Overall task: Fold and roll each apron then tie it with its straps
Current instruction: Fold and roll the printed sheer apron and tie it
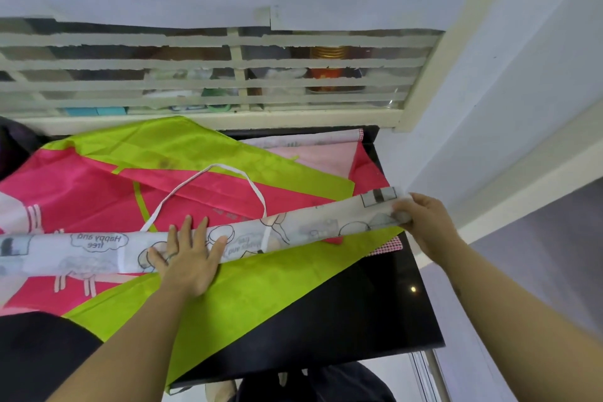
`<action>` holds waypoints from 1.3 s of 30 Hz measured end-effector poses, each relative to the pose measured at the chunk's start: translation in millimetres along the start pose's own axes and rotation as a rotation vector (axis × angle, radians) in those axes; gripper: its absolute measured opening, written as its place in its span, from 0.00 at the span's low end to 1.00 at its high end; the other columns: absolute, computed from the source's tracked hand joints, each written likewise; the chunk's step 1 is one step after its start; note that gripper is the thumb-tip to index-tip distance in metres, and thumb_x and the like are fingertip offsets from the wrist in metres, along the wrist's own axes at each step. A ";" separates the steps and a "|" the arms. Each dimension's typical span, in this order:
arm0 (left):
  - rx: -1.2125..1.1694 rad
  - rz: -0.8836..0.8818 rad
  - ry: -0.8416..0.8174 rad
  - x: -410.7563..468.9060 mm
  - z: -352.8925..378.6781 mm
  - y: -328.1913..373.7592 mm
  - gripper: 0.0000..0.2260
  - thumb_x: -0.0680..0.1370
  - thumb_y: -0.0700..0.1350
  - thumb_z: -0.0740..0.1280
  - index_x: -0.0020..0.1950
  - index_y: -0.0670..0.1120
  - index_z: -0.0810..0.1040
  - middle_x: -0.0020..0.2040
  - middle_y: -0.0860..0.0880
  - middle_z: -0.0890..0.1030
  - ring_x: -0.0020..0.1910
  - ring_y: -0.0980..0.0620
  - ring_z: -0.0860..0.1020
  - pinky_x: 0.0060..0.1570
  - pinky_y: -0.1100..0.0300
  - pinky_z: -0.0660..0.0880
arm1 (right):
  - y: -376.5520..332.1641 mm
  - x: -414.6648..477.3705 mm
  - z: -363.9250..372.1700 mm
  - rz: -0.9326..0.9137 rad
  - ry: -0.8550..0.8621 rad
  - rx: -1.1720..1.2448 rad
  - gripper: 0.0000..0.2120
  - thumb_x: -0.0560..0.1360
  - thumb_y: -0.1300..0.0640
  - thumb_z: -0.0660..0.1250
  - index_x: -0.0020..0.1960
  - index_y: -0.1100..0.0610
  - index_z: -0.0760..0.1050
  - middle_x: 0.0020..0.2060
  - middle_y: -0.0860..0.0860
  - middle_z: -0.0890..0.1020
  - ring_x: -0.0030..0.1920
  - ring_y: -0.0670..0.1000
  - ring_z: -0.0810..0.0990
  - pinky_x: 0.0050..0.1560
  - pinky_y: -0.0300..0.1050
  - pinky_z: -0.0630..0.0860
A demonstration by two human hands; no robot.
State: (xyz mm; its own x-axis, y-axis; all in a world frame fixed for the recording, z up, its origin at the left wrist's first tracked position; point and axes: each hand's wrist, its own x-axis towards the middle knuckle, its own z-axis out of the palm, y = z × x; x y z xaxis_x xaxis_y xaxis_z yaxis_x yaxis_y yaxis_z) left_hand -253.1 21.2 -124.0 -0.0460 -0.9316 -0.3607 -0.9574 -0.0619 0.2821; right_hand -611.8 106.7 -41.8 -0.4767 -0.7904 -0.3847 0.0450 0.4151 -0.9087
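So, the white printed apron [310, 228] is folded into a long narrow strip running 9 to 3 o'clock across the black table [375, 303], its right end tipped a bit toward 2. It lies on top of a green apron [261, 297] and a pink apron [81, 192]. My left hand [187, 259] is flat on the strip left of middle, fingers straight and spread, pressing down and gripping nothing. My right hand [424, 222] is at the 3 o'clock end, fingers curled around the strip's end, pinching the layers together. The strap [222, 166] loops out toward 12 o'clock over the pink apron, loose, with one leg crossing over the strip. I'd judge the fold is about done and the roll not yet started. Risks: the fabric looks slick, so the layers could slide apart if I lift my flat hand before the roll gets going. The loop could get rolled inside, leaving nothing to tie with. The aprons underneath could drag along, or bunch up, and skew the roll. The green one overhangs the near table edge at 6 o'clock and could slip off.
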 end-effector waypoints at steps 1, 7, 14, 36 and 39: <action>0.005 0.003 0.003 0.0 0.5 -0.4 0.29 0.79 0.65 0.47 0.78 0.58 0.46 0.79 0.53 0.40 0.77 0.50 0.37 0.71 0.38 0.36 | 12.5 -0.4 1.4 0.027 0.057 -0.068 0.15 0.63 0.58 0.66 0.40 0.71 0.74 0.33 0.58 0.74 0.37 0.54 0.72 0.39 0.48 0.71; 0.049 0.006 0.031 -1.4 3.6 1.4 0.29 0.79 0.65 0.47 0.78 0.57 0.47 0.79 0.53 0.41 0.77 0.49 0.39 0.70 0.36 0.38 | 41.8 5.5 10.2 0.111 0.095 -0.026 0.10 0.70 0.55 0.71 0.45 0.61 0.80 0.42 0.58 0.83 0.44 0.57 0.82 0.49 0.55 0.79; -0.004 -0.008 0.068 -3.1 4.2 3.1 0.29 0.79 0.64 0.50 0.76 0.53 0.56 0.79 0.52 0.44 0.77 0.50 0.40 0.70 0.36 0.39 | 53.2 13.0 25.5 0.145 0.301 0.146 0.04 0.73 0.63 0.69 0.39 0.60 0.78 0.41 0.60 0.81 0.44 0.57 0.80 0.53 0.53 0.77; -0.024 0.174 0.088 -16.2 -35.4 -5.2 0.17 0.79 0.42 0.58 0.68 0.53 0.71 0.59 0.49 0.65 0.55 0.47 0.71 0.60 0.44 0.66 | -102.6 8.7 73.6 -0.196 0.261 0.396 0.29 0.69 0.54 0.75 0.64 0.58 0.66 0.57 0.55 0.74 0.53 0.52 0.78 0.52 0.47 0.80; -0.294 0.253 -0.009 -19.0 -95.7 9.2 0.12 0.81 0.41 0.60 0.37 0.46 0.70 0.39 0.49 0.67 0.33 0.52 0.68 0.39 0.57 0.68 | -156.5 -23.1 105.9 -0.386 0.058 0.351 0.29 0.75 0.54 0.70 0.70 0.50 0.60 0.57 0.42 0.71 0.58 0.46 0.75 0.54 0.46 0.78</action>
State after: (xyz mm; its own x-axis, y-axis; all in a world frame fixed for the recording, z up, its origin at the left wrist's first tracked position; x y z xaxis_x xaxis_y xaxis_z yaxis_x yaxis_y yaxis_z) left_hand -233.8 4.1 -29.5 -0.2743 -0.9273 -0.2548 -0.7931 0.0683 0.6052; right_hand -514.9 12.3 92.1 -0.5643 -0.8255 -0.0105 0.1431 -0.0853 -0.9860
